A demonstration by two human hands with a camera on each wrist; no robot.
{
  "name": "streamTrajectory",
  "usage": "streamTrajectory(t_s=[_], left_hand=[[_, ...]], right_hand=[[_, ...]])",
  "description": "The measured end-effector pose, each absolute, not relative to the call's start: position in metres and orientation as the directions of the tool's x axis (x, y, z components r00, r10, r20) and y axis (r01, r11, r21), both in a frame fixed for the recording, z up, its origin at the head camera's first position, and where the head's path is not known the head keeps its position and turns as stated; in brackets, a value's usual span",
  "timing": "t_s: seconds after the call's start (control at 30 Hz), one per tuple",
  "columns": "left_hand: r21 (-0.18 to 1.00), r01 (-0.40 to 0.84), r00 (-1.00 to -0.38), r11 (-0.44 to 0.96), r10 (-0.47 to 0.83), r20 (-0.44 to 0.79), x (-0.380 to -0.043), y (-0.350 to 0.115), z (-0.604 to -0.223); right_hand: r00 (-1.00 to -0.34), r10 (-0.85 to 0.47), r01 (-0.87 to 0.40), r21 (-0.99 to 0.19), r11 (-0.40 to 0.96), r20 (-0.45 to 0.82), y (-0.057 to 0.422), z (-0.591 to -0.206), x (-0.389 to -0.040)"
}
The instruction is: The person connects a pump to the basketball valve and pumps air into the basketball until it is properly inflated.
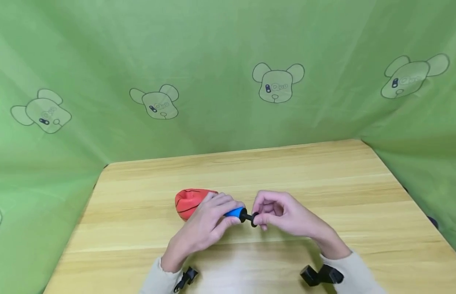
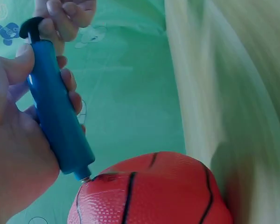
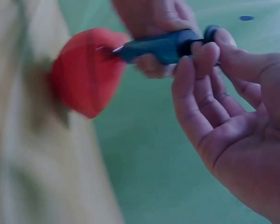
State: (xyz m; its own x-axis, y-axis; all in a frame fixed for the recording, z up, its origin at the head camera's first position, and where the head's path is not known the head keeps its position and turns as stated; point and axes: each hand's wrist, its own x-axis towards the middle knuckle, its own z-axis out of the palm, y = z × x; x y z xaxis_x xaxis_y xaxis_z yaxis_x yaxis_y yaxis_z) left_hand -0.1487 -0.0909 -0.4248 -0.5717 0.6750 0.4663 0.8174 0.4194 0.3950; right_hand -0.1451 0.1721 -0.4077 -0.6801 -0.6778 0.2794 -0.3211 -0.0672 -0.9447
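My left hand (image 1: pixel 210 222) grips the barrel of a small blue hand pump (image 2: pixel 60 107). In the left wrist view the pump's narrow tip meets a red ball (image 2: pixel 149 191) with black seam lines. The ball looks partly deflated, its side sunken in the head view. At the pump's other end, my right hand (image 1: pixel 283 214) pinches the black handle (image 3: pixel 211 33) between thumb and fingers. A short length of black rod shows between handle and barrel. Part of the ball is hidden behind the left hand in the head view.
The ball rests on a light wood-grain table (image 1: pixel 250 171). Green cloth (image 1: pixel 220 41) printed with bear-like heads hangs behind it and at the sides. A black wrist device (image 1: pixel 321 275) sits by the right sleeve, and another black device (image 1: pixel 186 279) by the left.
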Motion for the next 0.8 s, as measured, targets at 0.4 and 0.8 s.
streamTrajectory(t_s=[0.4, 0.8], left_hand=[[0.402, 0.799, -0.598, 0.448, 0.662, 0.451, -0.147, -0.091, -0.421], [0.380, 0.834, -0.547, 0.400, 0.692, 0.471, -0.146, -0.088, -0.424]], right_hand=[[-0.553, -0.734, -0.385, -0.902, -0.195, 0.395, 0.209, -0.389, -0.135], [-0.669, -0.694, -0.354, -0.935, -0.018, 0.267, 0.177, -0.404, -0.143]])
